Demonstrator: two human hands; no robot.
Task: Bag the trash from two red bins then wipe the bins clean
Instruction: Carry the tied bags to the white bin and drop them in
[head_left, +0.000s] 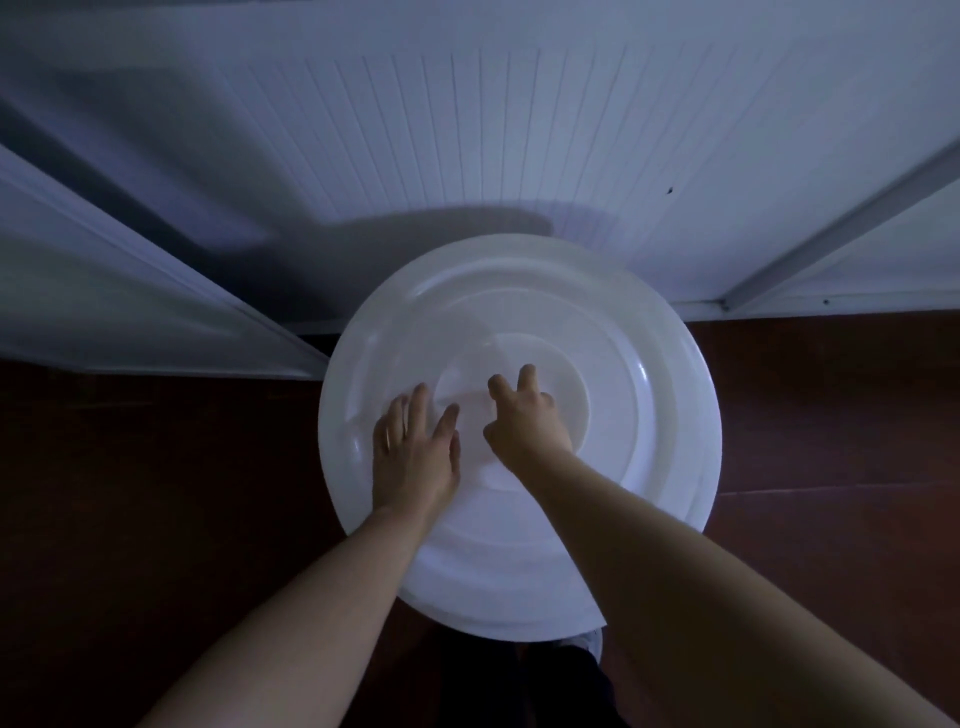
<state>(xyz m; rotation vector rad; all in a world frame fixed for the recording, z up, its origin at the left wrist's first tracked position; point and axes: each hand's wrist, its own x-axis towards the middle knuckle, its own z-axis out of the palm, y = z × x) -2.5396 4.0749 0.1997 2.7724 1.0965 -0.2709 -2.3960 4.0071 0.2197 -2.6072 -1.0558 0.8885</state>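
A large round white lid (649, 415) with raised concentric rings fills the middle of the head view, seen from straight above. My left hand (415, 452) lies over its left inner ring with fingers straight and spread. My right hand (524, 421) is over the lid's centre, two fingers stretched forward and the others loosely curled, holding nothing. What the lid covers is hidden. No red bin and no trash bag is in view.
A white panelled wall (519, 130) stands right behind the lid. A white door or panel (130, 291) angles in at the left, and a metal frame strip (831, 234) at the right. Dark reddish floor (156, 493) lies on both sides. The light is dim.
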